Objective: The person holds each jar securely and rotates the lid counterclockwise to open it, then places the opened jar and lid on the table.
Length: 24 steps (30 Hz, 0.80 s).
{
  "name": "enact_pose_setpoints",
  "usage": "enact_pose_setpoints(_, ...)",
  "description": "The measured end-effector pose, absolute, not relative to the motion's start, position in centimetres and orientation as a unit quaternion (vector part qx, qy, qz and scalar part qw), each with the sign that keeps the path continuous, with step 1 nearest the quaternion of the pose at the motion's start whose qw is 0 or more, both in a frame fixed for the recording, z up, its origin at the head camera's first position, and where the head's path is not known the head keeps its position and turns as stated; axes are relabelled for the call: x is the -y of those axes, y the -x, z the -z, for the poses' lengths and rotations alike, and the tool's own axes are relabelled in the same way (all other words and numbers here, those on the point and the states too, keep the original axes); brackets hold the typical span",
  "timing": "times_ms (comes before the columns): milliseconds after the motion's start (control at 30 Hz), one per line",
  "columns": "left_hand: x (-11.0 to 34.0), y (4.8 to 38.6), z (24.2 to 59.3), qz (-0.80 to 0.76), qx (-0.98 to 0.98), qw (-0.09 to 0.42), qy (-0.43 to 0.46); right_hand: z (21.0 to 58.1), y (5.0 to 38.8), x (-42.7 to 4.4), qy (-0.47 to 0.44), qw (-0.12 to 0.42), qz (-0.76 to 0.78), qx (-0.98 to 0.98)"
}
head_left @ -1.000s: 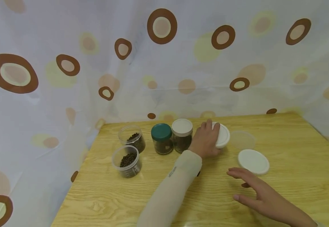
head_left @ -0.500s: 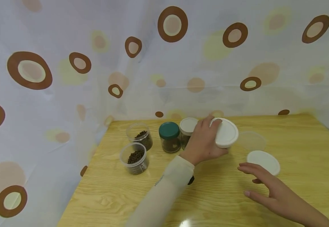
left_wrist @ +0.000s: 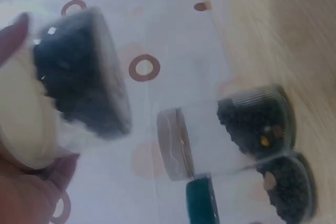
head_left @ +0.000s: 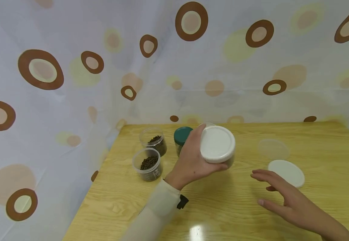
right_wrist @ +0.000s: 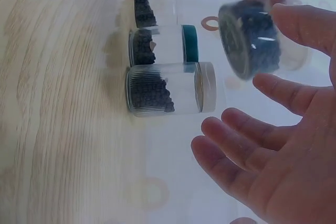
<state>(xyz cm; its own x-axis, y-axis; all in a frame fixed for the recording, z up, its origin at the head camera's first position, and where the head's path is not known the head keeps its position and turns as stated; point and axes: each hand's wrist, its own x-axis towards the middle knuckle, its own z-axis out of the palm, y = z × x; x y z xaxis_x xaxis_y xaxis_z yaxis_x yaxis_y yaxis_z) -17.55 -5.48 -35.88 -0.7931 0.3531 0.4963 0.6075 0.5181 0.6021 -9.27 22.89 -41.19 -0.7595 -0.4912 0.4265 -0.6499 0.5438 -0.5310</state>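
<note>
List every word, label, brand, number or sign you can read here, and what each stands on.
"P", then letters too blurred to read: front open tub.
Faint lettering, too small to read: left sleeve.
None visible: white-lidded jar in the left hand.

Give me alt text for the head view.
The left hand grips a white-lidded jar above a table; the right hand, open, holds nothing near a white disc. At left stand two open tubs of dark pellets; a green-lidded jar is partly hidden.
</note>
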Motion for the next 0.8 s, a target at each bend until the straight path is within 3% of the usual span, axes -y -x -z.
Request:
enact_pose_setpoints(233,8.1,15.1,36.6,0.426,0.856,0.17,0.238,41.0,9.4,-22.3,-0.329,0.111,-0.345,0.872)
enact_pose_setpoints(467,9.4,13.9,38.0,0.476,0.843,0.115,0.221,40.9,9.4,-21.8,-0.335,0.111,-0.346,0.869)
enact_pose_setpoints(667,9.2,13.5,39.3,0.462,0.846,0.129,0.232,40.8,9.8,-21.1,-0.336,0.1,-0.353,0.867)
enact_pose_setpoints(800,8.7,13.3,40.0,0.457,0.85,0.11,0.238,40.6,10.0,-20.7,-0.331,0.09,-0.359,0.868)
